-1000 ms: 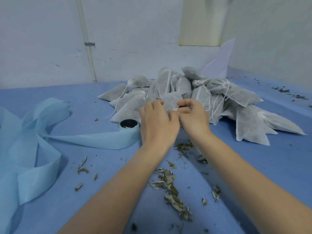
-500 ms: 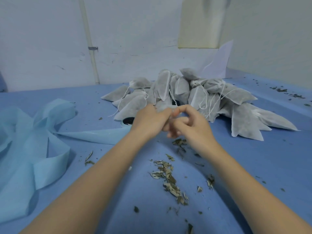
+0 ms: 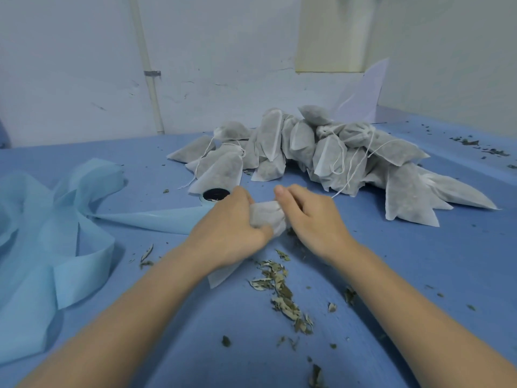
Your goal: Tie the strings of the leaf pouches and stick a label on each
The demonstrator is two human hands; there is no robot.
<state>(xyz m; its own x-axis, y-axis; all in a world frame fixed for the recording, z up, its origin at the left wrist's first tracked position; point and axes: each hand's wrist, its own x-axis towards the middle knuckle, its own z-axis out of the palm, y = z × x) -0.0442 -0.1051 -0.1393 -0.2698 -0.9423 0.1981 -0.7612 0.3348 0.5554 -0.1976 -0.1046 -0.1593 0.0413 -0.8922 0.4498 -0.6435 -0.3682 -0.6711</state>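
the strings are hidden under the fingers; both the left hand (image 3: 228, 228) and right hand (image 3: 313, 219) are closed around one small white mesh leaf pouch (image 3: 267, 217), between them.

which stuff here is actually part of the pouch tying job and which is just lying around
Part of the job:
- pouch held in the grip of left hand and right hand
- pile of pouches with strings
- light blue tape roll, possibly the labels

Just lying about:
- loose dry leaves
- crumpled blue strip
- white sheet against the wall
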